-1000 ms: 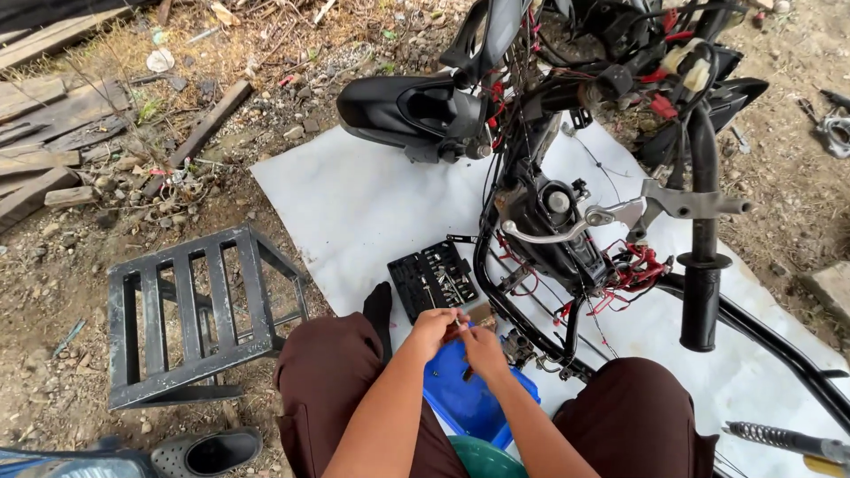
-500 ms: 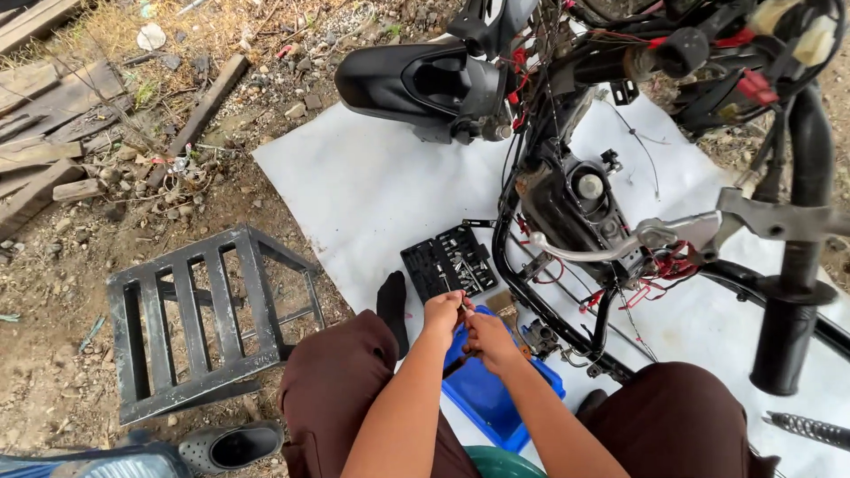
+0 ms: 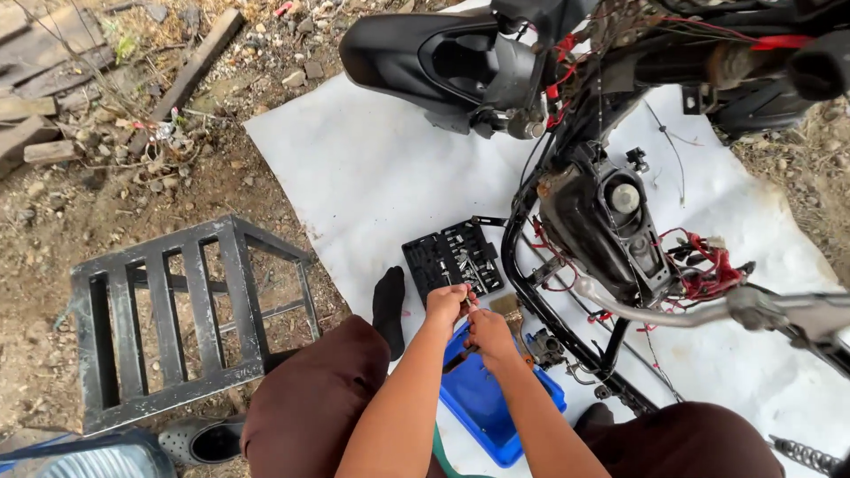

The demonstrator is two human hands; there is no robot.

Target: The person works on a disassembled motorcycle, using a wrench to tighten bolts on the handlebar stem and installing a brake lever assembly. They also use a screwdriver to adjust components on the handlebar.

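Note:
My left hand (image 3: 445, 305) and my right hand (image 3: 490, 335) meet just above a blue plastic tray (image 3: 485, 414) between my knees. Both pinch a small metal tool part (image 3: 467, 302) between the fingertips; its exact shape is too small to tell. Directly beyond my hands lies an open black socket set case (image 3: 452, 258) with several metal bits in it. A stripped motorcycle frame (image 3: 602, 230) with red wiring stands to the right of my hands.
A white sheet (image 3: 372, 168) covers the ground under the frame. A black slatted metal stool (image 3: 173, 310) stands at the left on dirt. A black fairing (image 3: 425, 62) lies at the top. Wood scraps (image 3: 53, 97) lie far left. A brush (image 3: 509, 310) rests beside the tray.
The view has swung down and left, so the frame sits further right. My hands stay together over the blue tray, still working the small part.

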